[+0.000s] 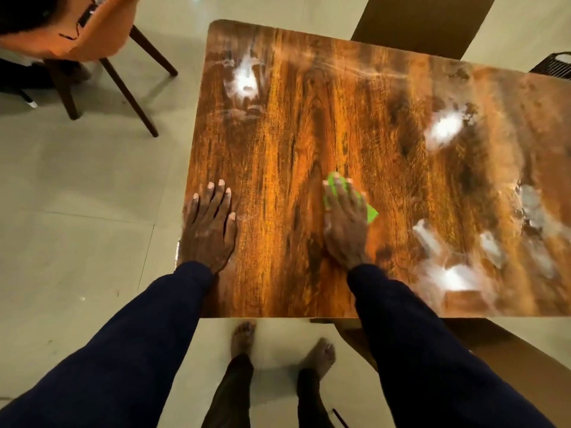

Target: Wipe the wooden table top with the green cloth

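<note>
The glossy wooden table top [309,118] fills the middle of the head view and reflects bright lights. My right hand [344,223] lies flat on the green cloth [372,213] near the table's front middle, fingers straight and pressing it to the wood. Only the cloth's edges show, in front of my fingertips and to the right of my hand. My left hand [210,227] rests flat with fingers spread on the table's left edge and holds nothing.
An orange chair [92,35] with dark wooden legs stands on the pale tiled floor at the far left, a person seated in it. A brown chair back [423,23] is behind the table. My bare feet [244,338] are below the near edge.
</note>
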